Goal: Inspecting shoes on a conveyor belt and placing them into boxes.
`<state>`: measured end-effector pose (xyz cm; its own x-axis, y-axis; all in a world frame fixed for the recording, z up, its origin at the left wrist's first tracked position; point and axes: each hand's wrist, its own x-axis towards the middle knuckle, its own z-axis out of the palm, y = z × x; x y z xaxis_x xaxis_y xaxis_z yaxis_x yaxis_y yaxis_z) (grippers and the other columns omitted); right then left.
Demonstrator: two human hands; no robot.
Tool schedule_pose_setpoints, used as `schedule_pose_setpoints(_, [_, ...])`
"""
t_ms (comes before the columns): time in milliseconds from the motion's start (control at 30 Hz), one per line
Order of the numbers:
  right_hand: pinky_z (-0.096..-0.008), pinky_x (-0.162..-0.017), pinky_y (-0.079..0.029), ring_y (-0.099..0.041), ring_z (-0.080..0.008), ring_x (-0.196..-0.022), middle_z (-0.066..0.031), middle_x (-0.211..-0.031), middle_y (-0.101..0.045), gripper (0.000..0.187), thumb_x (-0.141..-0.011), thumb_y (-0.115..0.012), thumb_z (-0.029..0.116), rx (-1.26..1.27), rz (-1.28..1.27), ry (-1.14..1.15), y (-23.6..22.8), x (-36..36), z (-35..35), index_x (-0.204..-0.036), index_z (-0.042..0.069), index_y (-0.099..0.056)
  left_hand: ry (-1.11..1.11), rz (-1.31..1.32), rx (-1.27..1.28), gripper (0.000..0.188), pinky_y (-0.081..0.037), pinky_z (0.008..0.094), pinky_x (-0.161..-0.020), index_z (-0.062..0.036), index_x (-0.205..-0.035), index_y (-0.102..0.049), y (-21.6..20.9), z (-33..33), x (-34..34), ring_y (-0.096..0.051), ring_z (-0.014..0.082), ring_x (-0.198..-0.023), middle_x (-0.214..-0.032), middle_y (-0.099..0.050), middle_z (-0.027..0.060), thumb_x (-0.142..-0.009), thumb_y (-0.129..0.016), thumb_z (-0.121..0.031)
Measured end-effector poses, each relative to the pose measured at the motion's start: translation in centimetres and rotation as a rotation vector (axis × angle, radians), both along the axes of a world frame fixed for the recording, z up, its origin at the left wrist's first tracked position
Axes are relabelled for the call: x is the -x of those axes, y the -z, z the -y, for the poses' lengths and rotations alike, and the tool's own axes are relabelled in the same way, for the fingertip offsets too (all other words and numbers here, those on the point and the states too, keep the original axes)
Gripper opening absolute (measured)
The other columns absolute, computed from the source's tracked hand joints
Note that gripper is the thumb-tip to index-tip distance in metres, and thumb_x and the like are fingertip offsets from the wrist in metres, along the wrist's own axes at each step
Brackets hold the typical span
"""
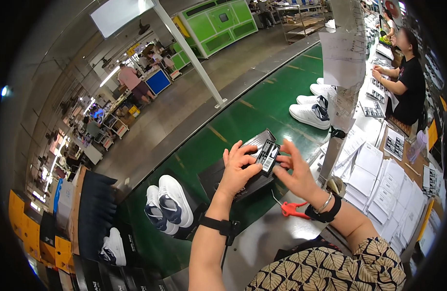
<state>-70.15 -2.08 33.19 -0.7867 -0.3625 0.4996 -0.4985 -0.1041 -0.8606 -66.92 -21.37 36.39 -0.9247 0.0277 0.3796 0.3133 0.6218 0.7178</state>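
Observation:
A black shoe box (pixel 255 188) lies in front of me on the green conveyor belt. On its end is a black-and-white printed label (pixel 268 155) with a barcode and a small shoe picture. My left hand (pixel 238 167) rests at the label's left side, thumb and fingertips against its edge, the other fingers spread. At the label's right edge is my right hand (pixel 296 170), its forefinger raised and its fingers apart. Whether the label is fully stuck down I cannot tell.
White sneakers (pixel 170 203) stand left of the box, more white sneakers (pixel 311 110) farther along the belt. Red-handled scissors (pixel 294 209) lie on the metal edge near my right wrist. Paper stacks (pixel 379 179) cover the right-hand table. A co-worker (pixel 405 80) stands beyond.

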Motion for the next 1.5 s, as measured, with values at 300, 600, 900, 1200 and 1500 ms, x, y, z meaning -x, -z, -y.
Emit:
schedule_pose_setpoints(300, [-0.0213,-0.062,-0.046,-0.055,-0.0074,-0.071,-0.0039,-0.081,-0.057,0.04,-0.074,-0.066,0.008,-0.028,0.237,-0.123,-1.5,4.3,0.4,-0.111,-0.001,-0.052,0.007,0.055,0.12,0.015,0.001,0.0516,-0.105,-0.0117,-0.067,-0.064,-0.4,0.6,0.0,-0.023,0.0318,-0.131,-0.115,-0.054,0.0013,-0.066,-0.068,-0.026])
schedule_pose_setpoints(600, [-0.0222,-0.054,-0.044,-0.054,-0.0067,-0.059,-0.0026,-0.066,-0.061,0.028,-0.069,-0.069,0.007,-0.296,0.191,-0.105,-1.8,4.8,0.6,-0.094,-0.001,-0.059,-0.025,-0.008,0.352,0.023,-0.005,0.0548,-0.102,-0.0076,-0.055,-0.057,0.1,1.2,0.1,-0.025,0.0355,-0.127,-0.112,-0.055,0.003,-0.064,-0.068,-0.026])
schedule_pose_setpoints(900, [-0.0256,-0.054,-0.046,-0.058,-0.0124,-0.056,-0.005,-0.065,-0.063,0.026,-0.068,-0.068,0.013,-0.388,0.072,-0.068,-2.0,4.3,0.8,-0.092,0.003,-0.061,-0.024,0.047,0.409,0.02,-0.002,0.0531,-0.104,-0.0092,-0.057,-0.059,-0.1,1.6,0.0,-0.024,0.0325,-0.128,-0.113,-0.053,0.0022,-0.062,-0.07,-0.025])
schedule_pose_setpoints(1200, [-0.0326,-0.06,-0.048,-0.061,-0.0243,-0.065,-0.0067,-0.072,-0.061,0.026,-0.069,-0.068,0.015,-0.486,-0.322,0.061,-1.7,2.9,1.5,-0.092,0.006,-0.058,-0.04,-0.033,0.442,0.021,-0.007,0.0522,-0.103,-0.0083,-0.055,-0.056,-0.1,1.8,-0.6,-0.027,0.033,-0.126,-0.109,-0.053,0.0029,-0.059,-0.071,-0.023])
schedule_pose_setpoints(1500, [-0.0337,-0.061,-0.047,-0.059,-0.0247,-0.067,-0.0126,-0.083,-0.057,0.035,-0.076,-0.066,0.023,-0.439,-0.274,0.166,0.3,2.1,2.8,-0.104,0.005,-0.054,-0.06,-0.092,0.432,0.029,-0.018,0.0467,-0.1,-0.0064,-0.068,-0.054,0.0,2.8,-1.1,-0.033,0.0327,-0.12,-0.114,-0.048,0.0095,-0.056,-0.073,-0.025])
